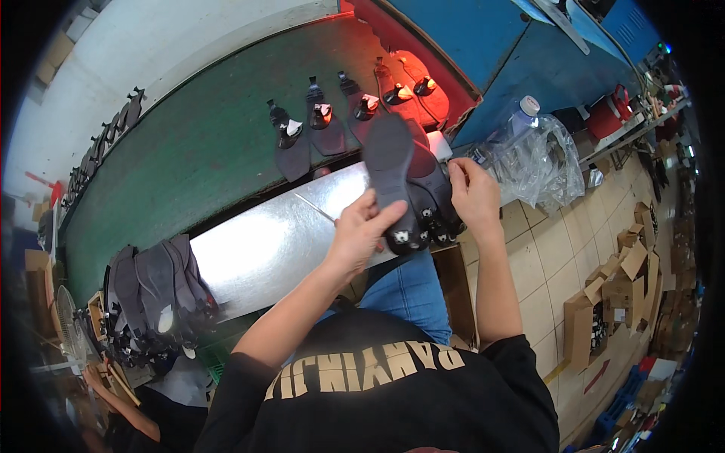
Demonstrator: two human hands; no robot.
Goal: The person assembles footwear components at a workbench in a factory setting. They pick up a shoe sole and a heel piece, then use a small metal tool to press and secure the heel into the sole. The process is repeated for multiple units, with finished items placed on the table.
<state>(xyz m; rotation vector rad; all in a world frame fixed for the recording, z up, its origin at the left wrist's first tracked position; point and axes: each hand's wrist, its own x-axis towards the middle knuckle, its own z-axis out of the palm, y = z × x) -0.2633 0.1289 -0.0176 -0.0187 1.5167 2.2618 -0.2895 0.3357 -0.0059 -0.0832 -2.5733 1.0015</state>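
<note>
My left hand (pixel 353 232) is closed on a dark shoe sole (pixel 388 155), its thumb lying across the narrow heel end. The sole is tilted up, slightly blurred, with a shiny black heel piece at its lower end. A thin pale stick (pixel 316 208) juts out by the left fingers. More dark soles with black heels (pixel 430 192) lie just right of it, on the end of the shiny metal plate (pixel 253 238). Beside them my right hand (pixel 476 192) has its fingers curled and pinched; what they hold, if anything, is hidden. A small white block (pixel 439 146) sits near its fingertips.
Several soles with heels (pixel 326 132) lie on the green conveyor belt (pixel 189 128), under a red glow from the blue machine (pixel 468 38). A pile of soles (pixel 158 283) rests at the plate's left end. Plastic bag (pixel 540 162) at right; cartons (pixel 604 302) on the floor; another person's arm (pixel 124 408) lower left.
</note>
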